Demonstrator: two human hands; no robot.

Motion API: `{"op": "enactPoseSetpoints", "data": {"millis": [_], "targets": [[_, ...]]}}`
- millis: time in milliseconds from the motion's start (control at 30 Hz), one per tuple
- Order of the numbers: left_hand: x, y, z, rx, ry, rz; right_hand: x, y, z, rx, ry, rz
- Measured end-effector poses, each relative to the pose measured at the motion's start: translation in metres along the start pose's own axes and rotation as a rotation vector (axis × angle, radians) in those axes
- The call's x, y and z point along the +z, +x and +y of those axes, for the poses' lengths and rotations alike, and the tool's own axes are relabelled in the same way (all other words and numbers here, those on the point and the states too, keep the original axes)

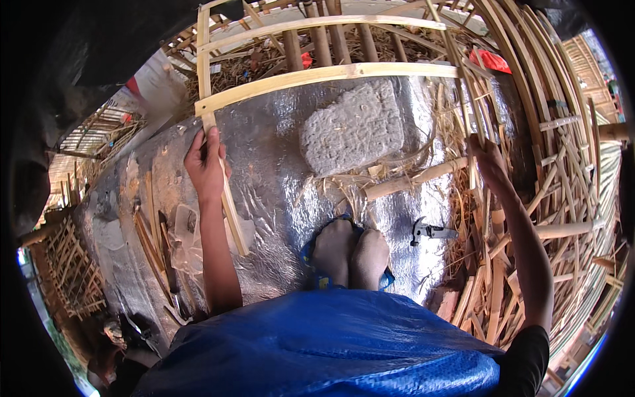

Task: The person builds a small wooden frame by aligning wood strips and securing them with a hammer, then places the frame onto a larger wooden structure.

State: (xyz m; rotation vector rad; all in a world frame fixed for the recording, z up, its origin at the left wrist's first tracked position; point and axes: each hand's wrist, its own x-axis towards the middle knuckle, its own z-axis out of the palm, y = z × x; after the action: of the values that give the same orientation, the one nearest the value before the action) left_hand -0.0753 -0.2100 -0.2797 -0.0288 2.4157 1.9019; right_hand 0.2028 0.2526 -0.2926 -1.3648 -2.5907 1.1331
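A ladder-like frame of pale bamboo strips (pixel 331 74) reaches away from me, with long side strips joined by crossbars. My left hand (pixel 207 162) is closed round its left side strip, just below the nearest crossbar; the strip's end sticks out past my wrist. My right hand (pixel 488 159) is closed round the right side strip, with the fingers partly hidden. Between my hands a rough grey stone block (pixel 354 129) lies on the silvery foil sheet (pixel 271 178). A small hammer-like tool (pixel 430 231) rests to the right of my feet (pixel 350 255).
Bamboo strips (pixel 562 172) are heaped along the right side. A split bamboo piece (pixel 417 178) and shavings lie by the block. At left are a clear plastic container (pixel 188 228) and thin sticks (pixel 151 245). A blue sheet (pixel 324 344) covers my lap; upright poles (pixel 317 40) stand beyond.
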Motion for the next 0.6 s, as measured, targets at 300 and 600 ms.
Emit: {"op": "enactPoseSetpoints", "data": {"millis": [300, 600], "targets": [[-0.011, 0.027, 0.018, 0.002, -0.041, 0.015, -0.002, -0.024, -0.017, -0.028, 0.058, -0.061], [0.004, 0.037, 0.014, -0.037, -0.035, -0.023, -0.008, -0.009, -0.004, 0.109, 0.132, 0.063]]}}
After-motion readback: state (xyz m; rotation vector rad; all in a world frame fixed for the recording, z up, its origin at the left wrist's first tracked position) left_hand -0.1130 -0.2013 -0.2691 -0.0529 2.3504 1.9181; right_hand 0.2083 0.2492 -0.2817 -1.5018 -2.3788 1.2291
